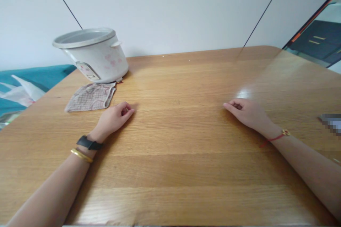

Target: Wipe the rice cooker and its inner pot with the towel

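My left hand (115, 117) rests on the wooden table (176, 142), its fingers curled in with nothing in them. Just behind it lies a folded checked cloth (89, 97), close to the hand but apart from it. Beyond the cloth stands a white rice cooker (102, 58) without a lid, pink flowers on its side and a small panel on its front. My right hand (245, 111) lies on the table to the right, also loosely curled and holding nothing. A wide stretch of tabletop separates the two hands.
A white wall (181, 10) runs along the table's far edge. At left, a teal seat (57, 74) carries a white plastic bag (25, 92). Near the right edge lies a blurred flat object (333, 122). Dark drawers (310, 40) show through an opening at far right.
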{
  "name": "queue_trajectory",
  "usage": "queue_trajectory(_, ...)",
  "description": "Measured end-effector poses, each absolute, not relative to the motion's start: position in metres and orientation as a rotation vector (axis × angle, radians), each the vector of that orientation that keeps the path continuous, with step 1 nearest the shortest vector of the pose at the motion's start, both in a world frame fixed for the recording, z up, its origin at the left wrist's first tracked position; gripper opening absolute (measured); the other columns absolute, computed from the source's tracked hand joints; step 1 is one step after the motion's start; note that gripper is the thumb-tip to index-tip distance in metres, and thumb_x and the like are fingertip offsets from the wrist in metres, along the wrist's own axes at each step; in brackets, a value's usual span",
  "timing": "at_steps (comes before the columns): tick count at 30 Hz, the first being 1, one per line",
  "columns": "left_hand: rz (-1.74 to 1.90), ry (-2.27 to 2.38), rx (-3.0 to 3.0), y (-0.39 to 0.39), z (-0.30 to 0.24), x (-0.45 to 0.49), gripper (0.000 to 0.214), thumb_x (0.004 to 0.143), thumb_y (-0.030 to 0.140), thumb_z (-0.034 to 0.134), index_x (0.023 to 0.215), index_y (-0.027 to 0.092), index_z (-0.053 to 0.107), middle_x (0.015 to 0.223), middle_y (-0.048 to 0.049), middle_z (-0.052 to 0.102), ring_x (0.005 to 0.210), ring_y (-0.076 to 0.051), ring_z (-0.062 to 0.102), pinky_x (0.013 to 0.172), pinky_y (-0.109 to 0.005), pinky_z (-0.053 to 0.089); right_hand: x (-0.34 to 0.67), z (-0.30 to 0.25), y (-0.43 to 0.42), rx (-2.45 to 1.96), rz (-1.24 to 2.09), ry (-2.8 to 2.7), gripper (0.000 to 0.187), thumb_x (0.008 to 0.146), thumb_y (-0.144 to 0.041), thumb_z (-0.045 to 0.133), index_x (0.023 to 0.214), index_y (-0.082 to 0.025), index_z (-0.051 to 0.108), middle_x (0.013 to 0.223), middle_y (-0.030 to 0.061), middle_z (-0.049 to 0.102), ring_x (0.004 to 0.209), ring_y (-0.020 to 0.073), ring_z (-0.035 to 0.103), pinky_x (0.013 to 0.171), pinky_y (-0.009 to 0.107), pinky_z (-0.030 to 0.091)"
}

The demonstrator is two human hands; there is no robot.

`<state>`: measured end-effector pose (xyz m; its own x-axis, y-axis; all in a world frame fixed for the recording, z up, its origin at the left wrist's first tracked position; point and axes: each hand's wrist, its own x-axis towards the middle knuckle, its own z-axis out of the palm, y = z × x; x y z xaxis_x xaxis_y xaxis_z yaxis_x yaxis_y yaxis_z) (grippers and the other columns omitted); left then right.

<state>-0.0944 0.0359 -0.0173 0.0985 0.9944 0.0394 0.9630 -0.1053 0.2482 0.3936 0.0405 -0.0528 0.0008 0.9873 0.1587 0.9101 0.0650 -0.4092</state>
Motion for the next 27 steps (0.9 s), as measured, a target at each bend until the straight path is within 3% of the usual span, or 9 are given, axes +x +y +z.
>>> queue_trajectory(18, 0.332, 1.936, 2.152, 0.0352, -0.0184, -0.0951, 0.039, 0.091, 0.06, 0.046, 0.083, 0.022, 0.056, 0.075, -0.0017, 0.065, 0.067, -0.019, 0.059, 0.061, -0.03, 0.038, 0.3939, -0.053, 0.0389, -1.873, 0.313, -2.002, 0.046, 0.091, -0.062, 0.046, 0.07, -0.023, 0.061, 0.07, 0.0038, 0.064, 0.063, 0.0197, 0.055, 0.06, 0.033, 0.036)
queue_trajectory(27, 0.338, 1.933, 2.12, 0.0355, -0.0189, -0.0968, 0.039, 0.092, 0.057, 0.047, 0.103, 0.023, 0.062, 0.077, -0.0003, 0.066, 0.069, -0.02, 0.061, 0.062, -0.03, 0.04, 0.394, -0.0518, 0.0394, -1.853, 0.319, -2.009, 0.046, 0.09, -0.062, 0.046, 0.07, -0.023, 0.061, 0.068, 0.0037, 0.062, 0.063, 0.0199, 0.054, 0.06, 0.034, 0.036)
